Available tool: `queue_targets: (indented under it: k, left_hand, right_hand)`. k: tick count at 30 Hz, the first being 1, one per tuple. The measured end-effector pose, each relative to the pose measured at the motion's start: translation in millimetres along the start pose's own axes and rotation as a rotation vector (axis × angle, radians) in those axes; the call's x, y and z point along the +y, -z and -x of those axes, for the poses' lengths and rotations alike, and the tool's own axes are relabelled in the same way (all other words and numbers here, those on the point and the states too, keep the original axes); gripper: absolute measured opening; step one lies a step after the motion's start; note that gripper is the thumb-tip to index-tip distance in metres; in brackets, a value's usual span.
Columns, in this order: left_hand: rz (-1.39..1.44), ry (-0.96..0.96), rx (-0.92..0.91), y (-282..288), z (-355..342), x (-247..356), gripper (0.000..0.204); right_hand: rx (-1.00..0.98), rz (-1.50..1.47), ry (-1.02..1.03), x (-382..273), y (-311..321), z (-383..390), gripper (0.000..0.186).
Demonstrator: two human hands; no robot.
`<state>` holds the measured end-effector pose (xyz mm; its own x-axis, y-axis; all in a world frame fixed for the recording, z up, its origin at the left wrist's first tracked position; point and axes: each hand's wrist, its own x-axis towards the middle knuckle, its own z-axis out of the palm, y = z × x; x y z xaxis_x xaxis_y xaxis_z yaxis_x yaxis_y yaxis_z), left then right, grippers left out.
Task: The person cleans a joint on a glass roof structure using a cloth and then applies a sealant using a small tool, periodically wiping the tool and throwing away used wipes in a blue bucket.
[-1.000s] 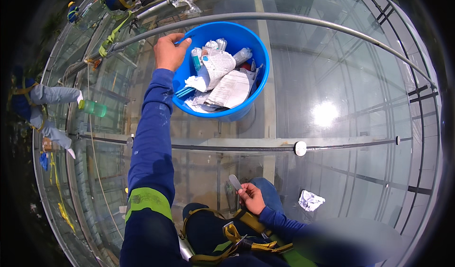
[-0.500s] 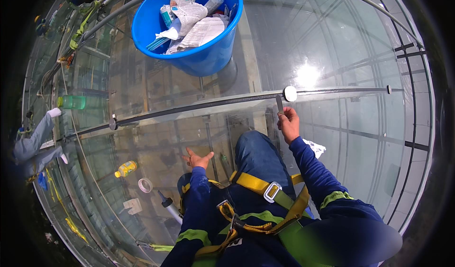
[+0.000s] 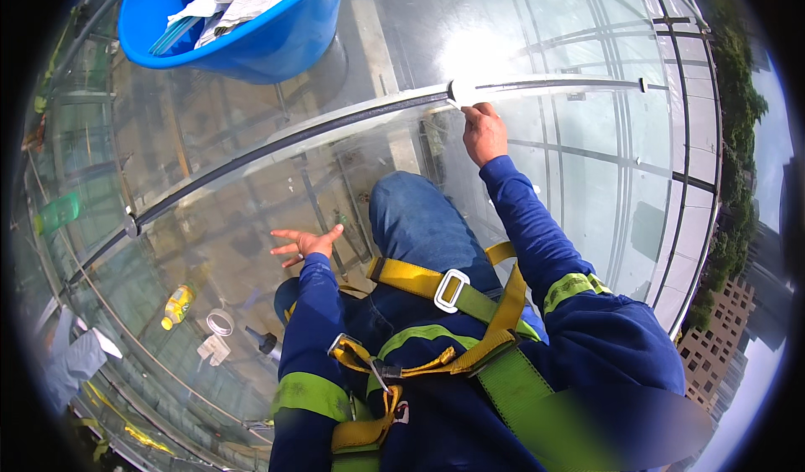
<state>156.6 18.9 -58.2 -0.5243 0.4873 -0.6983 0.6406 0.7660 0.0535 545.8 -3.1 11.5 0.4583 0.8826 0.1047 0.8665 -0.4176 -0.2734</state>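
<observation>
My right hand (image 3: 485, 135) pinches a thin flat blade (image 3: 454, 103), like a small spatula; most of it is hidden by glare and my fingers. Its tip is at the black sealant joint (image 3: 335, 126) between glass panels, beside a round disc fitting (image 3: 457, 91). Out to the left, my left hand (image 3: 307, 244) hovers over the glass with fingers spread and nothing in it. My bent knee in jeans (image 3: 419, 220) lies between the two hands.
A blue tub (image 3: 277, 49) holding newspaper and tubes stands at the far left. Nearer lie a yellow bottle (image 3: 178, 306), a tape roll (image 3: 220, 322), a dark-nozzled caulking tube (image 3: 267, 343) and a green bottle (image 3: 57, 213). Another round fitting (image 3: 132, 225) sits along the joint.
My view has shifted right, so the tub and joint appear further left and higher. The blade, upright before, now slants to the joint by the disc, my right hand closer to it.
</observation>
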Motion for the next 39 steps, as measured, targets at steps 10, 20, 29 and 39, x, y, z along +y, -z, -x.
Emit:
queue_targets:
  k: [10, 20, 29, 39]
  left_hand:
    - [0.048, -0.019, 0.009, -2.7, -4.2, -1.7, 0.169]
    - [0.017, 0.003, -0.013, -5.6, -9.2, -1.2, 0.173]
    - [0.006, -0.005, -0.003, -6.5, -7.2, -0.8, 0.173]
    - [0.009, 0.0, -0.003, -4.2, -5.7, -0.8, 0.172]
  right_hand:
    - [-0.235, 0.119, 0.069, 16.6, -26.4, -36.4, 0.033]
    - [-0.282, 0.143, 0.153, 27.8, -34.5, -44.0, 0.032]
    - [-0.285, 0.157, 0.14, 29.1, -38.8, -42.8, 0.03]
    - [-0.288, 0.138, 0.169, 1.3, -34.6, -38.7, 0.031]
